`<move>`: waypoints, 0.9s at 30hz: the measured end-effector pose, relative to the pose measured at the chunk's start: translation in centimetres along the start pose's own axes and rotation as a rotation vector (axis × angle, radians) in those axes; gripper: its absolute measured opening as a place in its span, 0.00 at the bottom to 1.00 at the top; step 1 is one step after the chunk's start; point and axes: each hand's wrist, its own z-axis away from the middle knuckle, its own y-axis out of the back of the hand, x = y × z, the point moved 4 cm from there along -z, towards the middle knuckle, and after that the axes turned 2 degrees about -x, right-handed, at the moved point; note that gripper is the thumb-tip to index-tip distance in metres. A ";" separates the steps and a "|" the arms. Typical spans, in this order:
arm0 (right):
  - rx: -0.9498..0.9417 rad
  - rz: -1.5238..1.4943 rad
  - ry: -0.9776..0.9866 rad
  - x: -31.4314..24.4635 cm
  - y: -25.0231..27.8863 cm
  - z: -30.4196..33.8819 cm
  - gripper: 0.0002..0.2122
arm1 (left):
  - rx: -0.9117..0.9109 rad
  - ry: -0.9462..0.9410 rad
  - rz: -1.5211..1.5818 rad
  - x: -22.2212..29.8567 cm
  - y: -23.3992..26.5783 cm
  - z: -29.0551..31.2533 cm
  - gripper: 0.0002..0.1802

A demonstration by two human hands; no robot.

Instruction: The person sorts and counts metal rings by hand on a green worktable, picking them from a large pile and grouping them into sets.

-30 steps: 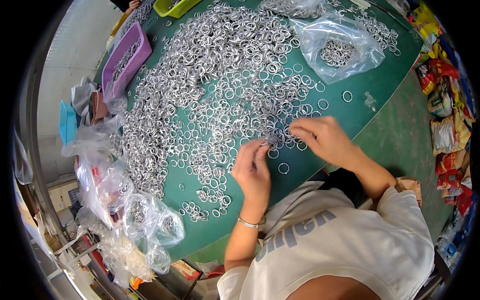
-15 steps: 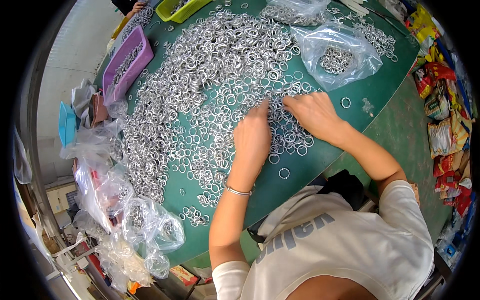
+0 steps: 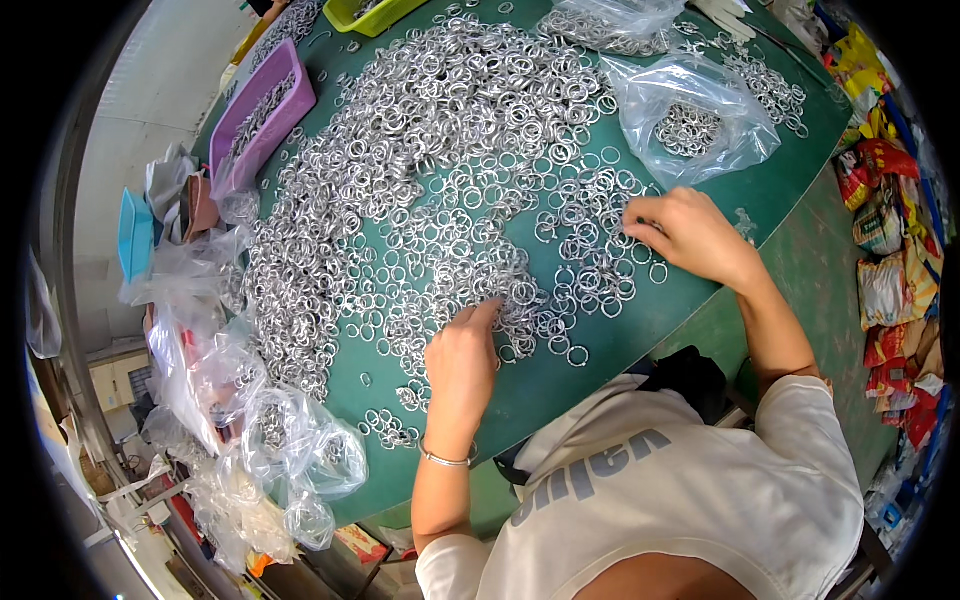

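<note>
Littering green table [image 3: 540, 390], metal rings [image 3: 475, 90]

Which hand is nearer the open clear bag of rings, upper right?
Right. The right hand is just below the bag, near its lower edge; the left hand is well off, down and left, at the rings.

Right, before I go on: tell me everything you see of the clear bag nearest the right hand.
The clear bag looks like thin, glossy plastic film, crumpled and spread loosely. Silver-coloured rings show clustered at its middle; whether through an opening or the film, I cannot tell. It lies on the green table, just beyond the right hand; whether they touch is unclear. Loose rings lie close along its far right side.
</note>
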 end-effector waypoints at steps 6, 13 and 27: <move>0.228 0.206 0.113 -2.9 -2.0 -1.9 0.04 | 0.205 0.008 0.206 1.2 0.3 -0.8 0.06; 0.048 0.364 0.162 -1.9 -4.6 -4.6 0.04 | 0.175 -0.006 0.272 2.0 -0.4 -2.5 0.07; 0.135 -0.011 0.248 -3.9 -4.5 -3.4 0.08 | 0.166 0.133 0.093 -0.6 -0.5 3.2 0.14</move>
